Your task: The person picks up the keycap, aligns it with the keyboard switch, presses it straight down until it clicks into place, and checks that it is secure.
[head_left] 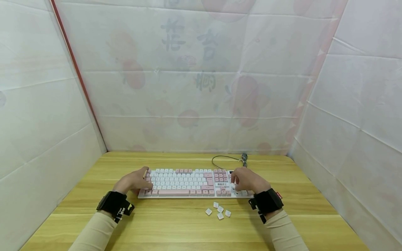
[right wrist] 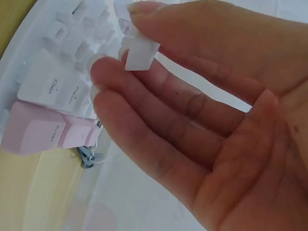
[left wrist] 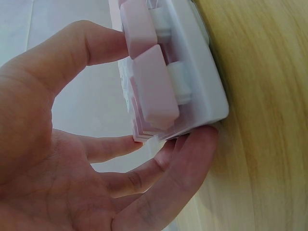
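A pink and white keyboard (head_left: 182, 192) lies across the table. My left hand (head_left: 136, 180) grips its left end, with the thumb on the keys and other fingers against the end and corner, as the left wrist view shows. Over the number pad, my right hand (head_left: 248, 179) pinches a small white keycap (right wrist: 141, 54) between thumb and fingertips. Below it in the right wrist view are bare key switches (right wrist: 74, 45), beside a white Del keycap (right wrist: 48, 82) and a pink Enter keycap (right wrist: 36, 127) in their places.
Several loose white keycaps (head_left: 220, 209) lie on the wooden table (head_left: 169, 223) in front of the keyboard. A thin grey cable (head_left: 220, 157) runs behind it. A small red tag (head_left: 278, 195) shows by the right wrist. White printed cloth (head_left: 194, 87) walls in the table.
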`<state>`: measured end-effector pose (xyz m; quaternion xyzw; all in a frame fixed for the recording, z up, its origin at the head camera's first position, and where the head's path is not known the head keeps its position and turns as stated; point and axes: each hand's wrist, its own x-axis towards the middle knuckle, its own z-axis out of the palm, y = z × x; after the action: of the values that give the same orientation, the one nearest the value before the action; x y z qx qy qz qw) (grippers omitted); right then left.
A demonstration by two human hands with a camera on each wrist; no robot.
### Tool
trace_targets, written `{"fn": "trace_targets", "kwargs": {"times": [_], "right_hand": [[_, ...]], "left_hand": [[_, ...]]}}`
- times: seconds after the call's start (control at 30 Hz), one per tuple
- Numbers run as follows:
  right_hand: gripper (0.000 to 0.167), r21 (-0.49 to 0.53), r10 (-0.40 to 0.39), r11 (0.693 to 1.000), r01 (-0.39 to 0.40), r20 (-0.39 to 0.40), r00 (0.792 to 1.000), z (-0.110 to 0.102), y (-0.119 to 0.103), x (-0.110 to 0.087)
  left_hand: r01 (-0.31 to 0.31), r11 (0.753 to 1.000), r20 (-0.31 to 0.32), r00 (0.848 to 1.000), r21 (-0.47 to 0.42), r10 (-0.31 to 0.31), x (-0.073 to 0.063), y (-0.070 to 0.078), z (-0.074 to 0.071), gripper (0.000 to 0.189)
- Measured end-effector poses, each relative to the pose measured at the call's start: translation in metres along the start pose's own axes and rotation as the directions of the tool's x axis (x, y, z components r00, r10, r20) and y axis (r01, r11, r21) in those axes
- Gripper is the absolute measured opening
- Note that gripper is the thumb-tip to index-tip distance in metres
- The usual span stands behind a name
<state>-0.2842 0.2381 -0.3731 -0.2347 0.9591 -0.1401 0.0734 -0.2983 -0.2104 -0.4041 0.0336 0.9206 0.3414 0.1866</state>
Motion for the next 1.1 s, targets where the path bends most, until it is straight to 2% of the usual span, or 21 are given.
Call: {"fn": "trace_targets", "kwargs": {"times": [0.2, 0.4, 0.5, 0.73, 1.0, 1.1], "right_hand": [[0.023, 0.024, -0.027, 0.999, 0.027, -0.010, 1.000, 0.0004, 0.0016, 0.0021], [0.013, 0.066, -0.059, 0.996, 0.060, -0.019, 0.998, 0.0001, 0.0038, 0.0024], [0.008, 0.073, -0.041, 0.996, 0.042, -0.012, 0.999, 0.0006, 0.0044, 0.0024], [0.021, 0.096, 0.002, 0.995, -0.004, 0.017, 1.000, 0.0007, 0.0024, 0.0016], [0.006, 0.094, -0.011, 0.996, 0.011, -0.005, 1.000, 0.0010, 0.0034, -0.0002], [0.005, 0.086, -0.024, 0.996, 0.024, -0.006, 1.000, 0.0010, 0.0044, 0.0002]], "left_hand": [[0.003, 1.000, -0.002, 1.000, -0.006, -0.003, -0.0009, 0.0005, 0.0000, 0.101], [-0.005, 1.000, -0.008, 1.000, 0.001, 0.005, -0.0012, 0.0014, -0.0001, 0.102], [-0.004, 1.000, -0.007, 1.000, -0.002, 0.004, -0.0012, 0.0012, 0.0001, 0.102], [0.007, 1.000, 0.004, 1.000, -0.017, -0.007, -0.0007, 0.0009, 0.0002, 0.103], [0.006, 1.000, 0.007, 1.000, -0.019, -0.006, 0.0016, -0.0009, 0.0008, 0.102], [0.003, 1.000, 0.005, 1.000, -0.016, -0.003, 0.0024, -0.0016, 0.0009, 0.102]]}}
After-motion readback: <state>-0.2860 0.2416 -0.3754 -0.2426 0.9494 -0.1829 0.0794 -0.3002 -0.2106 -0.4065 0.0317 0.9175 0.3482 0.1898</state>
